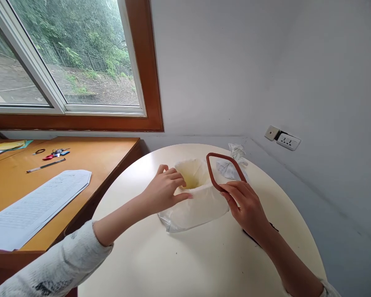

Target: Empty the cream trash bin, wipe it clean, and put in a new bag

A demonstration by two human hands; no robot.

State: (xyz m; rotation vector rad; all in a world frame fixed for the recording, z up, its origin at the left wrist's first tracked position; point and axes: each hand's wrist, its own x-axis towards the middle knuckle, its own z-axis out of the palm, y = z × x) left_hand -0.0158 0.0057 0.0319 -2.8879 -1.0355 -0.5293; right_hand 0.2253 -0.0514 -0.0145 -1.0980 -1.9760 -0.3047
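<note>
A white translucent plastic bag (198, 210) is draped over a small bin whose yellowish inside (191, 180) shows through the mouth. The bin's outer shape is mostly hidden by the bag. At the left side of the mouth is my left hand (168, 187), its fingers curved over the bag's edge and the thumb held apart; it grips nothing that I can see. Between thumb and fingers, my right hand (243, 202) pinches a reddish-brown rounded square ring (210, 170). The ring is tilted up above the right side of the mouth.
The bin stands on a round cream table (136, 255). Behind it lies a crumpled plastic bag (236, 154); a dark object (250, 238) is partly hidden beneath my right forearm. On the wooden desk (111, 152) are papers (43, 206), a pen (46, 165) and keys (56, 154).
</note>
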